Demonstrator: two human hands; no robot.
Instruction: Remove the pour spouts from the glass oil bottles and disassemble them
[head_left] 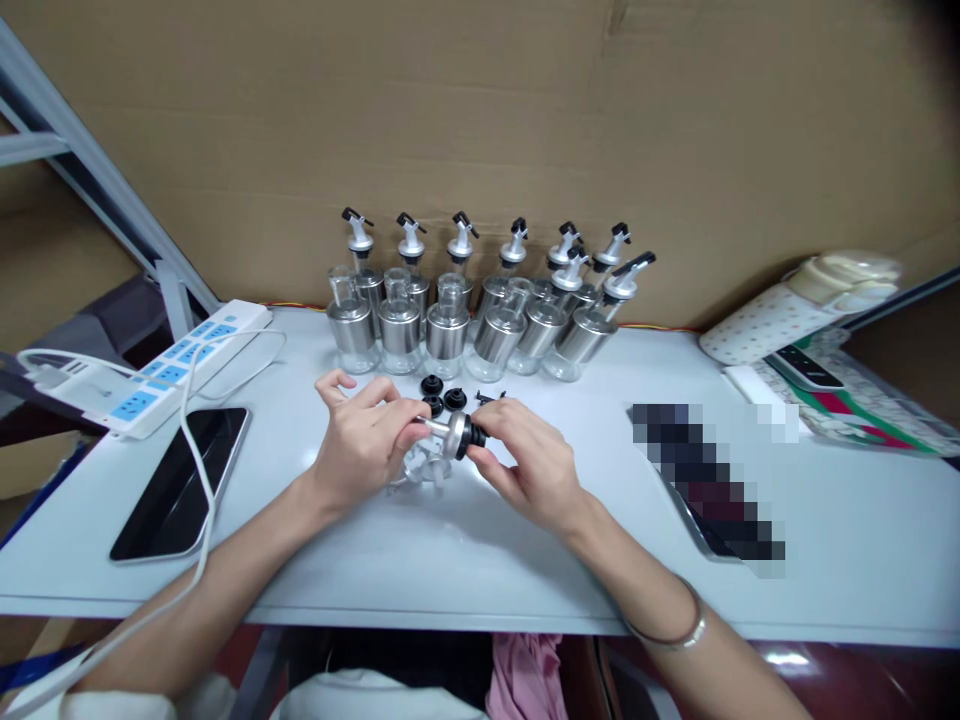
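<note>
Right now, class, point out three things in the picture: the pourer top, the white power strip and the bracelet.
Pourer top (pixel 454 437): head view, on its silver collar.
White power strip (pixel 172 374): head view, on its socketed top face.
Bracelet (pixel 698 632): head view, on its shiny band.

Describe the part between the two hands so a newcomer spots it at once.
On the white table, in front of the rows of glass-and-metal bottles, the left hand and right hand face each other. Between them is a silver pourer top, held sideways, its black ribbed stopper toward the right hand. Unlike the loose black pieces behind it, it has a silver body.
</note>
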